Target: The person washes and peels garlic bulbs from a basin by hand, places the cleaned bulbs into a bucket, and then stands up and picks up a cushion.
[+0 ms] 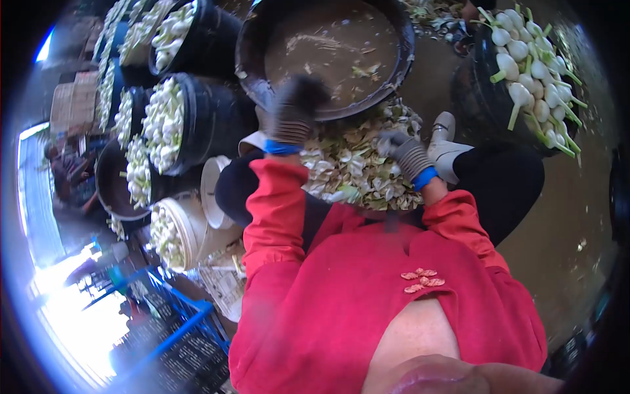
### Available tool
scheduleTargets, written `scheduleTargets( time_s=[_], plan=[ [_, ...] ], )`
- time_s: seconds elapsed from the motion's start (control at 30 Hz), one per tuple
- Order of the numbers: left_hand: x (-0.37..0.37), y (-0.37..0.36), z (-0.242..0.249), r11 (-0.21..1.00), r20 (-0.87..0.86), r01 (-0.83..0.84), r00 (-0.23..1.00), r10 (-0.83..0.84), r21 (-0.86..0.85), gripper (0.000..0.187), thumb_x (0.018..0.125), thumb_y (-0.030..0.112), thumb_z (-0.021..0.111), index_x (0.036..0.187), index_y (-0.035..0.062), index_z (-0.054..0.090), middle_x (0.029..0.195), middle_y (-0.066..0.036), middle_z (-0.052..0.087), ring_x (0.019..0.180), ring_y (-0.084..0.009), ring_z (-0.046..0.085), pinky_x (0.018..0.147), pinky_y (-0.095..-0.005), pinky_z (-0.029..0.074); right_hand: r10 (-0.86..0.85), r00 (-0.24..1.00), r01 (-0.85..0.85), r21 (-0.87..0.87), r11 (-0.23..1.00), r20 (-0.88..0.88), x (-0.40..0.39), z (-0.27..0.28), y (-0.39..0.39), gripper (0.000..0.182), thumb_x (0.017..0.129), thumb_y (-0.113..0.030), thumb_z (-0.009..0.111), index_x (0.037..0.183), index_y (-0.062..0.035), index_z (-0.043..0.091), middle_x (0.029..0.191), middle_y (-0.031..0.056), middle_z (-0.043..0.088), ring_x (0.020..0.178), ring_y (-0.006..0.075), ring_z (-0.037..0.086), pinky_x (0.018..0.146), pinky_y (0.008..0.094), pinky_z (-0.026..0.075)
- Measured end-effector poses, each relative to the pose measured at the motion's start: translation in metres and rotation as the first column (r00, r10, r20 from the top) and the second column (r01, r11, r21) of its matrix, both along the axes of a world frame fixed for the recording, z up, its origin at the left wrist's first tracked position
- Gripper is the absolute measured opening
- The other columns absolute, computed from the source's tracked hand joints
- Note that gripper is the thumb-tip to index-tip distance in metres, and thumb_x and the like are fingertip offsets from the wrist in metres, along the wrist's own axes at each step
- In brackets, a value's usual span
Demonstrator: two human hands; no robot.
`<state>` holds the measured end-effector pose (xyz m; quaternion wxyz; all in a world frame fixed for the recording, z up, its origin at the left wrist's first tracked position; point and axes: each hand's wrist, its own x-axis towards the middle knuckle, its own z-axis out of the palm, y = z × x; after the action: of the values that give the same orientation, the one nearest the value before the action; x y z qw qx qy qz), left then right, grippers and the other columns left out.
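My left hand (pixel 298 108), in a dark glove with a ribbed cuff and blue band, is smeared by motion at the near rim of a wide dark basin (pixel 244 62). Its fingers cannot be made out. My right hand (pixel 400 152), gloved and banded the same way, is over a heap of pale peelings (pixel 351 167) between my legs. The fingers of that hand look curled in; whatever they may hold is too small or hidden to name. A little brownish water and scraps of peel lie in the basin.
To the right, a black bucket (pixel 469 98) is heaped with white garlic-like bulbs (pixel 538 72) on green stems. Several black tubs (pixel 213 121) of similar bulbs stand at left, near a white bucket (pixel 190 230) and a blue metal frame (pixel 187 322). Another person (pixel 69 177) is at far left.
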<state>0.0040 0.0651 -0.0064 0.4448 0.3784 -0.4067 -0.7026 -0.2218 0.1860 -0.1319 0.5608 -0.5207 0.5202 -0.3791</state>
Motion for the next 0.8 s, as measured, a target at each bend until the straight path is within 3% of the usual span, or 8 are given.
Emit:
scheduleTargets(
  time_s=[0.07, 0.13, 0.23, 0.37, 0.43, 0.63, 0.7, 0.8],
  plan=[
    [-0.035, -0.006, -0.056, 0.738, 0.176, 0.364, 0.822, -0.541, 0.569, 0.031, 0.082, 0.034, 0.060, 0.094, 0.0046, 0.061, 0.095, -0.011, 0.062, 0.086, -0.0209, 0.059, 0.078, -0.0303, 0.047, 0.247, 0.873, -0.222, 0.107, 0.969, -0.421, 0.012, -0.003, 0.011, 0.031, 0.076, -0.011, 0.058, 0.107, -0.0060, 0.061, 0.102, 0.0142, 0.062, 0.093, 0.0270, 0.060, 0.084, 0.0333, 0.045],
    [-0.039, -0.016, -0.100, 0.634, 0.885, 0.742, 0.123, -0.449, 0.218, 0.047, 0.078, 0.038, 0.063, 0.108, 0.0020, 0.058, 0.107, -0.016, 0.059, 0.097, -0.0239, 0.057, 0.084, -0.0327, 0.044, 0.315, 0.803, -0.329, 0.065, 0.942, -0.507, 0.023, 0.014, 0.011, 0.031, 0.076, -0.011, 0.054, 0.107, -0.0082, 0.061, 0.103, 0.0179, 0.060, 0.097, 0.0334, 0.056, 0.086, 0.0372, 0.044],
    [0.008, -0.071, -0.175, 0.994, 0.922, 0.101, 0.381, -0.065, 0.028, 0.057, 0.077, 0.039, 0.064, 0.117, -0.0002, 0.052, 0.113, -0.016, 0.057, 0.098, -0.0295, 0.057, 0.085, -0.0362, 0.044, 0.278, 0.922, -0.254, 0.123, 0.959, -0.269, 0.031, 0.000, 0.005, 0.032, 0.078, -0.014, 0.055, 0.109, -0.0096, 0.060, 0.104, 0.0165, 0.060, 0.096, 0.0329, 0.056, 0.085, 0.0376, 0.045],
    [0.091, -0.160, -0.254, 0.782, 0.639, -0.538, 0.729, 0.244, 0.315, 0.065, 0.081, 0.049, 0.053, 0.124, 0.0016, 0.045, 0.113, -0.013, 0.057, 0.097, -0.0324, 0.057, 0.082, -0.0408, 0.045, 0.146, 0.975, -0.103, 0.247, 0.964, -0.165, 0.023, 0.007, -0.022, 0.034, 0.079, -0.013, 0.056, 0.113, -0.0079, 0.057, 0.107, 0.0159, 0.059, 0.097, 0.0314, 0.056, 0.085, 0.0356, 0.045],
    [0.117, -0.192, -0.279, 0.617, 0.372, -0.479, 0.877, 0.304, 0.625, 0.064, 0.085, 0.055, 0.043, 0.125, 0.0053, 0.045, 0.112, -0.015, 0.056, 0.096, -0.0295, 0.057, 0.076, -0.0405, 0.048, 0.066, 0.984, -0.023, 0.247, 0.969, -0.168, 0.018, 0.003, -0.033, 0.037, 0.079, -0.010, 0.057, 0.115, -0.0074, 0.055, 0.109, 0.0144, 0.059, 0.099, 0.0278, 0.057, 0.086, 0.0329, 0.045],
    [0.065, -0.299, -0.295, 0.694, 0.646, -0.587, 0.728, 0.229, 0.417, 0.064, 0.088, 0.060, 0.028, 0.113, 0.0081, 0.056, 0.102, -0.009, 0.059, 0.085, -0.0282, 0.056, 0.075, -0.0457, 0.047, -0.419, 0.900, 0.211, 0.723, 0.657, 0.118, -0.002, -0.012, -0.069, 0.040, 0.082, -0.004, 0.058, 0.121, -0.0020, 0.049, 0.116, 0.0105, 0.057, 0.106, 0.0178, 0.054, 0.091, 0.0284, 0.043],
    [0.045, -0.353, -0.339, 0.963, 0.675, -0.196, 0.737, 0.020, 0.186, 0.062, 0.089, 0.058, 0.028, 0.115, 0.0087, 0.054, 0.107, -0.009, 0.056, 0.094, -0.0270, 0.052, 0.084, -0.0413, 0.042, -0.418, 0.904, 0.267, 0.653, 0.709, 0.085, -0.009, -0.026, -0.065, 0.041, 0.083, -0.005, 0.058, 0.122, 0.0000, 0.048, 0.118, 0.0116, 0.055, 0.107, 0.0192, 0.053, 0.092, 0.0294, 0.042],
    [0.015, -0.431, -0.400, 0.909, 0.853, 0.390, 0.515, -0.085, -0.145, 0.053, 0.090, 0.048, 0.034, 0.120, 0.0082, 0.051, 0.116, -0.011, 0.052, 0.107, -0.0271, 0.047, 0.094, -0.0363, 0.036, -0.402, 0.914, 0.274, 0.651, 0.708, 0.053, -0.015, -0.036, -0.065, 0.043, 0.083, -0.006, 0.058, 0.124, 0.0012, 0.045, 0.121, 0.0123, 0.053, 0.111, 0.0201, 0.050, 0.095, 0.0305, 0.040]
  ],
)
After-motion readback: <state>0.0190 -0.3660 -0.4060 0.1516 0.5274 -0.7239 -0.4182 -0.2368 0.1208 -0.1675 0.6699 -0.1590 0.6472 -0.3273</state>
